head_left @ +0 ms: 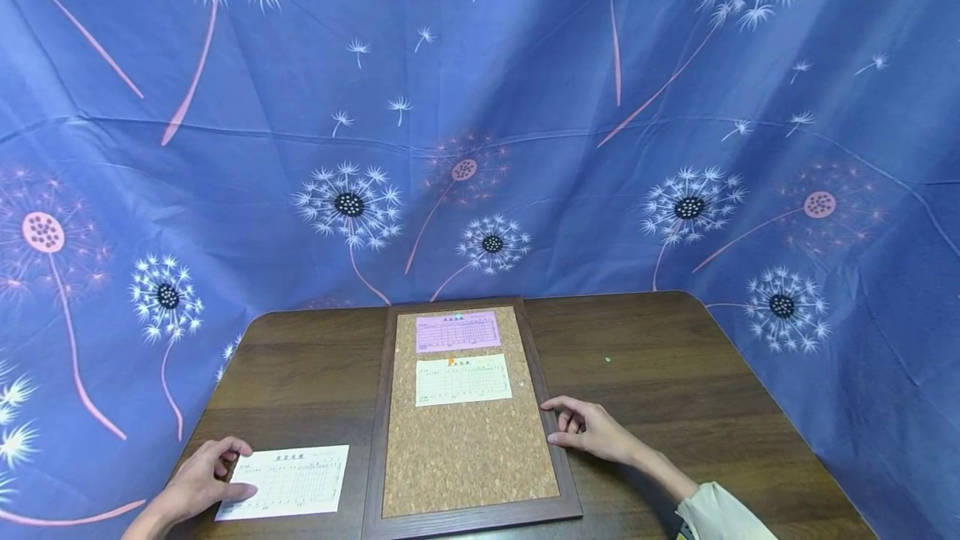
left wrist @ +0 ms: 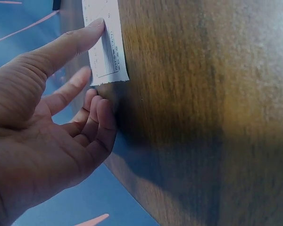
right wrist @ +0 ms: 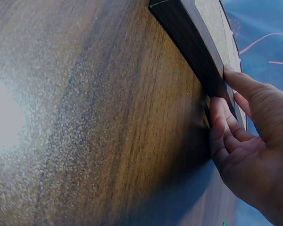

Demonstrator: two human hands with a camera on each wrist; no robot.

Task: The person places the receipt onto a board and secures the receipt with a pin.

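Note:
My left hand (head_left: 198, 480) is at the left end of a white printed slip (head_left: 296, 477) on the table. Its thumb (left wrist: 80, 38) lies nearly straight over the slip, the index fingertip is at the slip's edge, and the other fingers curl beside it. A wood-framed cork board (head_left: 465, 457) lies flat in the middle. My right hand (head_left: 596, 432) holds the board's right edge, its thumb (right wrist: 243, 82) over the frame and curled fingers against the outer side. A purple slip (head_left: 438, 342) and a pale yellow slip (head_left: 465, 390) lie on the cork.
An orange pin (head_left: 452, 361) is at the top of the yellow slip, a green one (head_left: 459, 317) on the purple slip. A small green object (head_left: 607, 359) lies on the dark wood table (head_left: 645, 332) to the right. A blue dandelion-patterned cloth (head_left: 570, 215) hangs behind.

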